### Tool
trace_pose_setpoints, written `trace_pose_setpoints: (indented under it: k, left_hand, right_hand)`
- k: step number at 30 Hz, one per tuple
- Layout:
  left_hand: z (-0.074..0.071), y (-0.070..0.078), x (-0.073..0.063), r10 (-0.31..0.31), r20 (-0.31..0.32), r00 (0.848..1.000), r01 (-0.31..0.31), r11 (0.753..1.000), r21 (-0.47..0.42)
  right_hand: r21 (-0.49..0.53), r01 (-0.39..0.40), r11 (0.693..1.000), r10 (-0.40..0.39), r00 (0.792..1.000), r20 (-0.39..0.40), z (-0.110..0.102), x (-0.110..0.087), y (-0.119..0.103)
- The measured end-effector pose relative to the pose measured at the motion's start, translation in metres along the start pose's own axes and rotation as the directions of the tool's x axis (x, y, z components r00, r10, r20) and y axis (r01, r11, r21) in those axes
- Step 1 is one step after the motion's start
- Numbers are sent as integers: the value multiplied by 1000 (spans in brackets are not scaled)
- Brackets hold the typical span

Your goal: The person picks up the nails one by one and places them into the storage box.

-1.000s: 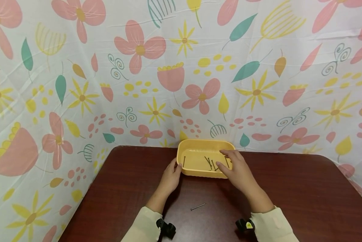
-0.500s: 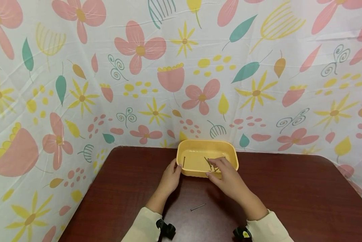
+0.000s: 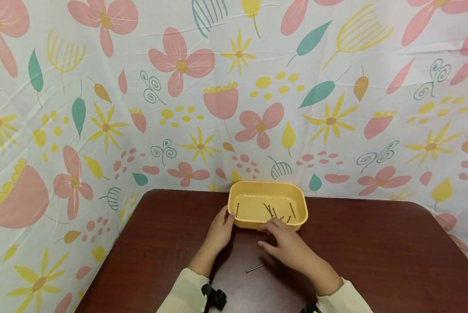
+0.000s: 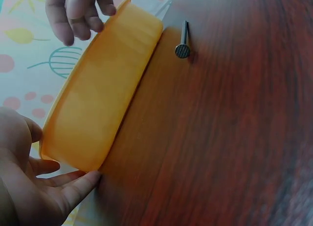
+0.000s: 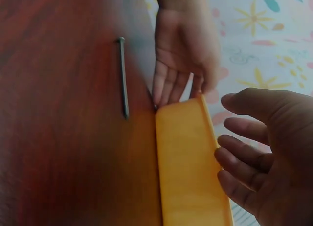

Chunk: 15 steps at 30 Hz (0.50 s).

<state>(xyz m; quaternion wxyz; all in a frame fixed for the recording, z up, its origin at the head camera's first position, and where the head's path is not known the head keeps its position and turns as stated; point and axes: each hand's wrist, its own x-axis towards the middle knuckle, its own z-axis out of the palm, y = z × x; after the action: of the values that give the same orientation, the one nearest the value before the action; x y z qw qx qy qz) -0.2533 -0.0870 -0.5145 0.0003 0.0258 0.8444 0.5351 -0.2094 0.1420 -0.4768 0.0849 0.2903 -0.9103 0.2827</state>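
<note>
A yellow plastic tray (image 3: 253, 208) stands at the back of the table, with several dark nails (image 3: 238, 210) scattered on its floor. My left hand (image 3: 219, 230) holds the tray's left end, its thumb at the rim and its fingers along the side wall. Just in front of the tray's near wall hovers my right hand (image 3: 290, 248), fingers spread and loosely bent, with nothing between them. One more nail (image 3: 254, 269) lies on the table nearer to me, its tip partly hidden by the right hand; its round, ridged head faces the camera in the left wrist view.
The dark red-brown wooden table (image 3: 171, 243) meets a white floral cloth (image 3: 202, 87) hung behind and to the left. The tray stands close to that cloth. A black strap device (image 3: 214, 296) is on the left wrist.
My right hand has moved from over the right part of the tray leftward and towards me, off the nails. My left hand and the tray have stayed in place.
</note>
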Motion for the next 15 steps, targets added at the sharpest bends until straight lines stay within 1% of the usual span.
trace_pose_setpoints:
  k: [4, 9, 12, 15]
  left_hand:
    - [0, -1, 0, 13, -3, 1000, -13, 1000, 8]
    - [0, -1, 1, 15, -4, 1000, -15, 1000, 9]
    - [0, -1, 1, 10, -7, 1000, -10, 1000, 8]
    - [0, -1, 1, 11, -13, 1000, -11, 1000, 10]
  right_hand:
    - [25, 22, 999, -25, 996, 85, 6, -3, -4]
    - [64, 11, 998, -23, 982, 188, 12, -6, -9]
    - [70, 10, 998, -25, 973, 230, 16, -7, -10]
    - [76, 17, 997, -35, 968, 248, 20, -8, -10]
